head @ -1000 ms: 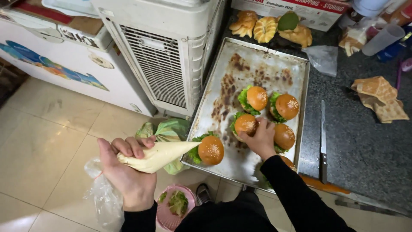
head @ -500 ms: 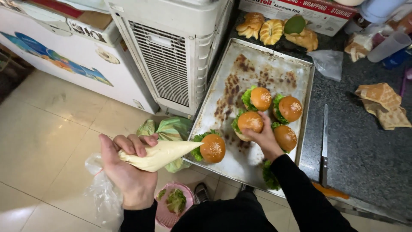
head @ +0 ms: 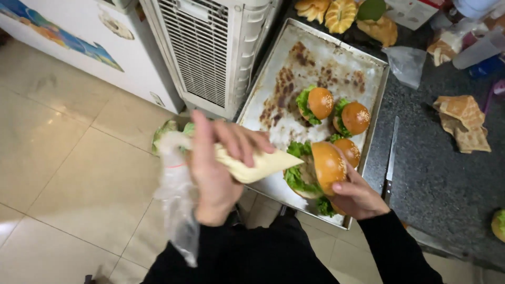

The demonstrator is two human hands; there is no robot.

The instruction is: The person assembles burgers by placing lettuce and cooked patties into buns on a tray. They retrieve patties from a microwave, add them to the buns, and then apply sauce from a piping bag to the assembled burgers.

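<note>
Evidently the step is saucing a burger on the tray's (head: pixel 273 113) near edge. Left hand (head: pixel 218 168) has its fingers wrapped around the piping bag (head: pixel 252 164), tip at the lettuce (head: pixel 295 178). Right hand (head: pixel 357 197) pinches the lifted bun top (head: pixel 327 165); next likely calls for a squeeze. Filling beneath stays hidden.
</note>
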